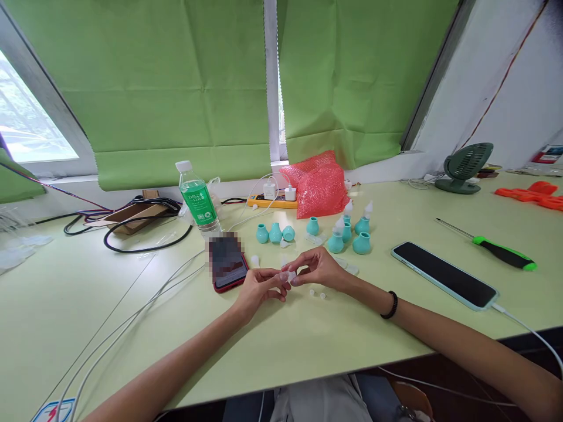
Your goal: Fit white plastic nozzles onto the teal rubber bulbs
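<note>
Above the table, my left hand (263,288) and my right hand (320,268) meet fingertip to fingertip. Between them they pinch a small translucent white plastic piece (290,276); its exact kind is too small to make out. Just beyond are several turquoise rubber bulbs (361,243), some with white pointed tips (368,208) fitted on them. Two tiny white rings or caps (317,294) lie on the table below my right hand. A small white tip (255,261) rests left of my fingers, beside a phone in a red case (229,271).
A water bottle (197,199) stands behind the red phone. Pink bubble wrap (320,184) and a yellow power strip (272,201) sit at the back. To the right are a charging phone (444,274), a screwdriver (501,251) and a small fan (465,167). White cables (145,305) cross the left side.
</note>
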`<state>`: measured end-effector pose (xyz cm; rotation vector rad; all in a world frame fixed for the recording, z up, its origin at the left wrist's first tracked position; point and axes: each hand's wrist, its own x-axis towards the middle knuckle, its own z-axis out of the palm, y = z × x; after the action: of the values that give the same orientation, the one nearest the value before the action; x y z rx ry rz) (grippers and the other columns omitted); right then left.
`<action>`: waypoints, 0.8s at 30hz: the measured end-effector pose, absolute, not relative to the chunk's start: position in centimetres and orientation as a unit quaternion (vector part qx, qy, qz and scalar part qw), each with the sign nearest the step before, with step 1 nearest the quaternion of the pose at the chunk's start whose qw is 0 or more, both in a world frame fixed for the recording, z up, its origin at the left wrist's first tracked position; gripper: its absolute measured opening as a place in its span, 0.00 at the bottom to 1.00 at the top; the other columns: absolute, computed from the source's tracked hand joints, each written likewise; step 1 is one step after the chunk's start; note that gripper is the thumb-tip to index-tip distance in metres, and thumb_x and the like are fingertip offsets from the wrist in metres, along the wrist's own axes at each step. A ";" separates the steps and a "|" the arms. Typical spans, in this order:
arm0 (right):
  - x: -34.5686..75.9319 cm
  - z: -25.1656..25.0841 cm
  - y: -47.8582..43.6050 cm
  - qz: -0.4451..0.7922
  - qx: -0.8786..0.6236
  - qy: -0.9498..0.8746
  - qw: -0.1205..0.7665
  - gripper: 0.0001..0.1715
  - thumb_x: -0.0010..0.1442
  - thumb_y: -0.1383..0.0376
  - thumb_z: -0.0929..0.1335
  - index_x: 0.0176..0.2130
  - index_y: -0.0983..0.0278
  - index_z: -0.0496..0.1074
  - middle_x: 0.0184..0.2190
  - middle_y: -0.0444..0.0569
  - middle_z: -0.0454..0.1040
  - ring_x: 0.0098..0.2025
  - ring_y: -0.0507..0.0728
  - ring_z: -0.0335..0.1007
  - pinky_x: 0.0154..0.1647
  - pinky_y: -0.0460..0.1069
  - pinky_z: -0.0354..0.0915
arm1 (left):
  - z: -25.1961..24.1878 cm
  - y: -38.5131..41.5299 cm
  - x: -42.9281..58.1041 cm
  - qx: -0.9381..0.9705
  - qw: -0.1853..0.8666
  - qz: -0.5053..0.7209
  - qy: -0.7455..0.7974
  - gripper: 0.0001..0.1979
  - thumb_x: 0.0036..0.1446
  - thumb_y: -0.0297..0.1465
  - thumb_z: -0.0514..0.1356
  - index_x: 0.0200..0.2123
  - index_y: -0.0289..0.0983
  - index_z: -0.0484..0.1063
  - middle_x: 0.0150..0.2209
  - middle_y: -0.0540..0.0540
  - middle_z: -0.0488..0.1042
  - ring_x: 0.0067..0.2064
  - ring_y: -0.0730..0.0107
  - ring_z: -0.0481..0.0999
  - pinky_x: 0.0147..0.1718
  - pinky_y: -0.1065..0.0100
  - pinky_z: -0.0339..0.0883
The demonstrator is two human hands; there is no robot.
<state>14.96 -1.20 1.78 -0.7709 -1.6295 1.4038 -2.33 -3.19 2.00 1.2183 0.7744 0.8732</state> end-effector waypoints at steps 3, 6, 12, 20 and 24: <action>14.9 1.5 -1.2 0.551 -0.299 -0.663 0.409 0.15 0.35 0.68 0.73 0.28 0.68 0.72 0.32 0.52 0.74 0.34 0.56 0.70 0.34 0.51 0.68 | 1.9 -3.1 -2.4 0.561 0.641 0.382 0.359 0.13 0.42 0.36 0.62 0.25 0.29 0.72 0.21 0.45 0.69 0.21 0.76 0.66 0.21 0.71 0.61; 14.8 1.4 -1.4 0.531 -0.299 -0.676 0.415 0.15 0.36 0.67 0.73 0.28 0.68 0.72 0.31 0.51 0.73 0.33 0.56 0.70 0.33 0.50 0.68 | 1.9 -3.1 -2.4 0.584 0.616 0.383 0.364 0.15 0.43 0.37 0.60 0.24 0.28 0.72 0.19 0.46 0.68 0.19 0.77 0.64 0.18 0.72 0.60; 15.4 3.6 -0.2 0.376 -0.339 -0.752 0.422 0.16 0.46 0.60 0.67 0.35 0.67 0.71 0.34 0.51 0.72 0.35 0.55 0.68 0.31 0.49 0.67 | 1.4 -2.8 -2.4 0.546 0.639 0.413 0.351 0.13 0.43 0.36 0.61 0.25 0.28 0.70 0.21 0.47 0.68 0.21 0.77 0.65 0.21 0.72 0.62; 13.7 4.3 6.9 -0.042 -0.569 -0.805 0.162 0.20 0.52 0.60 0.62 0.42 0.69 0.65 0.34 0.58 0.70 0.37 0.61 0.67 0.34 0.52 0.61 | 1.4 -2.6 -2.5 0.498 0.672 0.424 0.349 0.18 0.35 0.30 0.66 0.28 0.34 0.60 0.27 0.45 0.73 0.29 0.69 0.73 0.33 0.64 0.66; 13.0 3.3 7.6 -0.036 -0.577 -0.803 0.142 0.13 0.50 0.65 0.62 0.36 0.69 0.67 0.31 0.57 0.70 0.35 0.61 0.67 0.32 0.50 0.60 | 1.7 -2.8 -2.5 0.505 0.662 0.423 0.357 0.18 0.39 0.33 0.64 0.32 0.35 0.60 0.29 0.44 0.74 0.27 0.72 0.71 0.30 0.66 0.65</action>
<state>13.01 7.57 3.33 -1.6663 -2.3172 -0.1045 -2.49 -2.79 1.71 1.1423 0.8059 0.9556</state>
